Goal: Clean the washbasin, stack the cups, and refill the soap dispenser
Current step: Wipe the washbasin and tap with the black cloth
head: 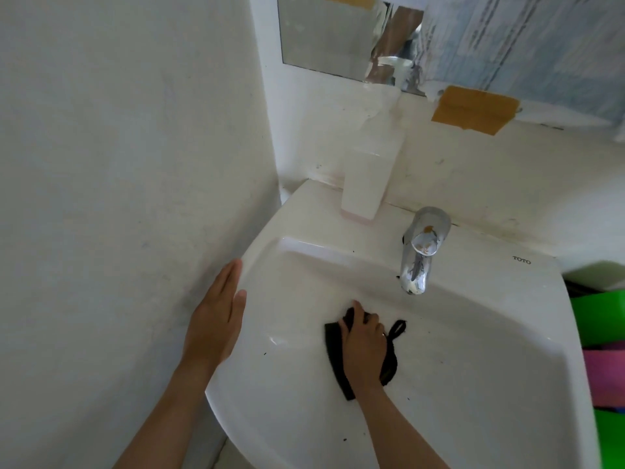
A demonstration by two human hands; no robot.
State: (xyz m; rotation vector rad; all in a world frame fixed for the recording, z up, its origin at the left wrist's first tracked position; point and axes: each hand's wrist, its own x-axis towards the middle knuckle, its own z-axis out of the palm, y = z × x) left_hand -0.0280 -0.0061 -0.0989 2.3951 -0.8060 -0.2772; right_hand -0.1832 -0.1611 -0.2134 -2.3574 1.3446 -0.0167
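A white washbasin [473, 384] fills the lower right of the head view. My right hand [365, 346] presses a black scrubbing cloth [333, 353] flat against the inside of the bowl, left of the middle; a loop of the cloth sticks out to the right. My left hand [216, 316] lies flat on the basin's left rim with its fingers straight, holding nothing. A translucent white soap dispenser [367, 174] stands on the back ledge of the basin, almost without liquid. Small dark specks dot the bowl.
A chrome tap [419, 255] rises from the back ledge, its spout over the bowl. A white wall runs close along the left. A mirror [338, 35] hangs above. Green and pink plastic things [602, 336] sit at the right edge.
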